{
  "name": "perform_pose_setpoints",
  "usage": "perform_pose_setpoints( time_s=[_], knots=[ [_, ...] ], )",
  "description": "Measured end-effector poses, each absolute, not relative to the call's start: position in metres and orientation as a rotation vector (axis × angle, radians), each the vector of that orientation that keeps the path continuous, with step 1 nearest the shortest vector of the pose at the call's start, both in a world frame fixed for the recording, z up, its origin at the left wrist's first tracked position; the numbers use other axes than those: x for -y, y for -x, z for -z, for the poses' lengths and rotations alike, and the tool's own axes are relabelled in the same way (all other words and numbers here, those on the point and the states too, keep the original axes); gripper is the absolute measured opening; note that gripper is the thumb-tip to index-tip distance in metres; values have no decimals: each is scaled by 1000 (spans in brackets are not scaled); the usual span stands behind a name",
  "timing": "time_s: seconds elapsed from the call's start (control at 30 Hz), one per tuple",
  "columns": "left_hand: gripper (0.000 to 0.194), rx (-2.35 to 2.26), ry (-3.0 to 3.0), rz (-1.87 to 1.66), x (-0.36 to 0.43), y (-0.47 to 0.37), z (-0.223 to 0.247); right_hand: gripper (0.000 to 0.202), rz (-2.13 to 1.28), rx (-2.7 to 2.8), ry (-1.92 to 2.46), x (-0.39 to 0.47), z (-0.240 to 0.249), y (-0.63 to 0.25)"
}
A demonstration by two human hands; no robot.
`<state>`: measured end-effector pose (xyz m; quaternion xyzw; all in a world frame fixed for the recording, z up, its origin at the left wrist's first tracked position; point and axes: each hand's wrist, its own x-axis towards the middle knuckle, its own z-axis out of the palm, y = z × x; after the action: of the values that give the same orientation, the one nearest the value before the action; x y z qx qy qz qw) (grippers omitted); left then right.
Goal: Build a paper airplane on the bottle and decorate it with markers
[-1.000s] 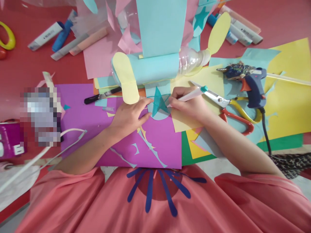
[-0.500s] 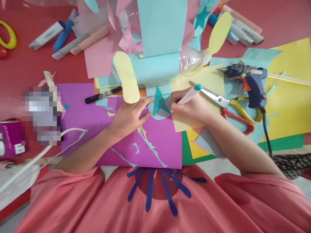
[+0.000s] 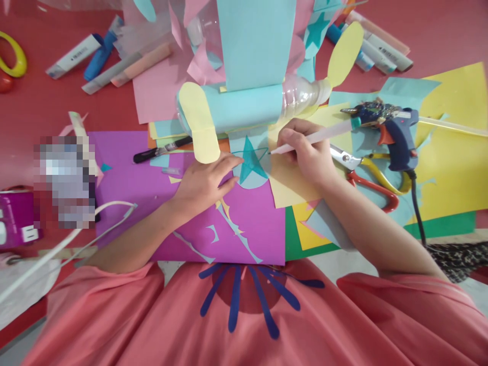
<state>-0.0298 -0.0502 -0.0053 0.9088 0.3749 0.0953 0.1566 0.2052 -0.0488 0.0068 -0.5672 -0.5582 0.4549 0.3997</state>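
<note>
My right hand [image 3: 307, 152] is closed around a white marker pen [image 3: 328, 133] with a teal end, its tip close to the right point of a teal star [image 3: 252, 161]. The star is partly coloured in on a light blue paper wing [image 3: 254, 181] that is rounded at its near end. My left hand [image 3: 209, 179] rests with fingers apart, its fingertips at the wing's left edge. Behind the wing lies a plastic bottle [image 3: 303, 94] wrapped in light blue paper, with a yellow paper piece [image 3: 199, 122] at its left end. Another blue wing [image 3: 257, 46] extends from its far side.
On the right are a glue gun [image 3: 400, 132] and scissors [image 3: 375, 185] on paper sheets. Purple paper [image 3: 152, 223] with thin scraps lies under the left hand. A cutter knife [image 3: 162, 149] is near the bottle. Several markers [image 3: 74, 55] lie at the back left.
My right hand has shifted slightly right and up, and the marker now leans farther over to the right. More of the star shows. My left hand has barely moved.
</note>
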Motion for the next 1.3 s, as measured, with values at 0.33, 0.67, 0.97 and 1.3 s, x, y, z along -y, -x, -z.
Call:
perform_pose_setpoints(
  time_s=[0.33, 0.67, 0.97, 1.3],
  knots=[
    [26, -1032, -2686, -329, 52, 29, 6, 14, -1291, 1474, 1279, 44, 4, -212],
    [27, -1038, -2721, -314, 52, 29, 4, 12, -1262, 1546, 1301, 41, 1, -211],
    [27, -1052, -2720, -330, 53, 27, 5, 8, -1214, 1601, 1342, 40, 3, -211],
    [28, -1047, -2701, -301, 52, 29, 5, 11, -1226, 1623, 1354, 39, 3, -213]
  ],
)
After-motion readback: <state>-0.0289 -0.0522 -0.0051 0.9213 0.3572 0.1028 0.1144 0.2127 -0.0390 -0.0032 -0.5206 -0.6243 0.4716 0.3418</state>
